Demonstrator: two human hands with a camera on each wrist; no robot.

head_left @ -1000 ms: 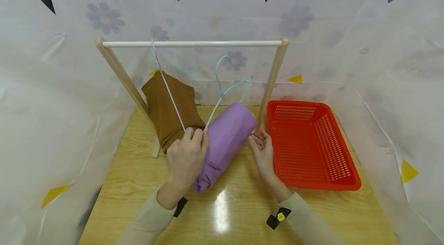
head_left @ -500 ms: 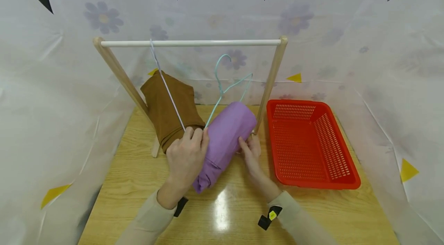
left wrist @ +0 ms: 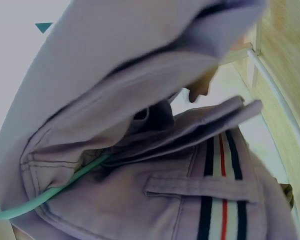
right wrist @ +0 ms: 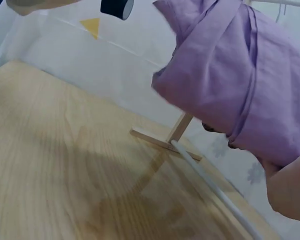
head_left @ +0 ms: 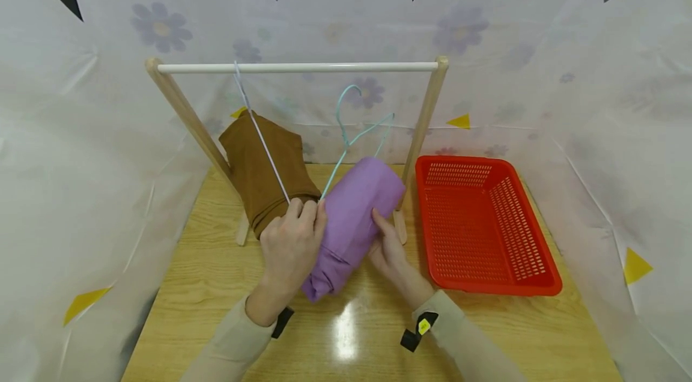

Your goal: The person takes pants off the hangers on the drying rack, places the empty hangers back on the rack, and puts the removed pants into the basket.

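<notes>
Purple trousers (head_left: 357, 208) hang folded over a mint-green wire hanger (head_left: 344, 157), whose hook stands free below the rail. My left hand (head_left: 292, 244) grips the hanger's left corner. Thumb on top, my right hand (head_left: 389, 250) holds the trousers' right side, its other fingers mostly hidden underneath. The left wrist view shows the hanger (left wrist: 60, 192) running into the fold, near a belt loop (left wrist: 200, 189) and a navy, white and red striped band (left wrist: 223, 170). From the right wrist view, the purple bundle (right wrist: 225, 75) is raised above the table.
A wooden rack with a white rail (head_left: 303, 68) stands at the back. On its left, a brown garment (head_left: 267, 166) hangs from a lilac hanger (head_left: 262, 136). A red perforated basket (head_left: 489, 286) sits on the wooden table (head_left: 205, 310) to the right.
My right hand has moved left from beside the basket and taken hold of the trousers' right side. Their upper end has shifted slightly right. My left hand stays put.
</notes>
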